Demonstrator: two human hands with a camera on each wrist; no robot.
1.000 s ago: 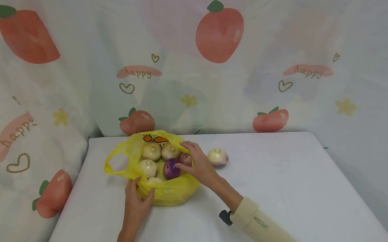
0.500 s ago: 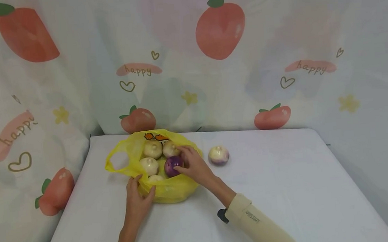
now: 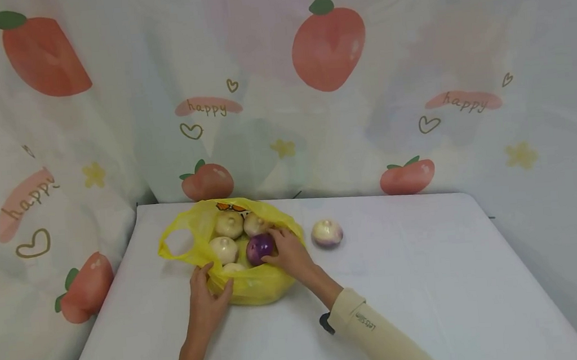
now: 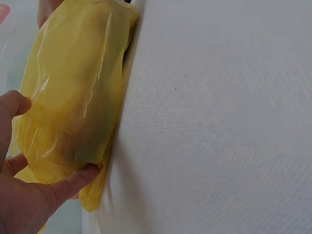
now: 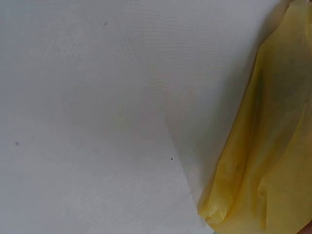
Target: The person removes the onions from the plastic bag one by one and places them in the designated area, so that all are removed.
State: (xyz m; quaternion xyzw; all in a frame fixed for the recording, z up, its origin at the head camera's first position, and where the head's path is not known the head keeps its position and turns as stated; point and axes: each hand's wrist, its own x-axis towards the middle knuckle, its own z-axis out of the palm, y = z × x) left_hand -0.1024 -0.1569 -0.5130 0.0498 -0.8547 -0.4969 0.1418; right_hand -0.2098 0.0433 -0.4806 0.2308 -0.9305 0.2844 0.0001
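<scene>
A yellow plastic bag (image 3: 258, 287) lies open on the table, holding several pale onion-like bulbs (image 3: 229, 225) and a glossy purple round vegetable (image 3: 260, 249). My left hand (image 3: 208, 305) holds the bag's near-left rim; in the left wrist view its thumb and fingers pinch the yellow film. My right hand (image 3: 290, 257) reaches into the bag's right side, thumb beside the purple vegetable. A small reddish round vegetable seen there earlier is hidden beneath this hand, so its grip is unclear.
A whitish bulb with a purple-tinged base (image 3: 327, 233) sits on the white tabletop (image 3: 418, 271), right of the bag. A fruit-printed cloth (image 3: 345, 130) hangs behind the table's far edge. The bag's loose handle (image 3: 164, 247) loops out to the left.
My right hand has moved down, deeper into the bag, its fingers drawing a little closer together, and the reddish vegetable is now covered. My left hand stays on the rim.
</scene>
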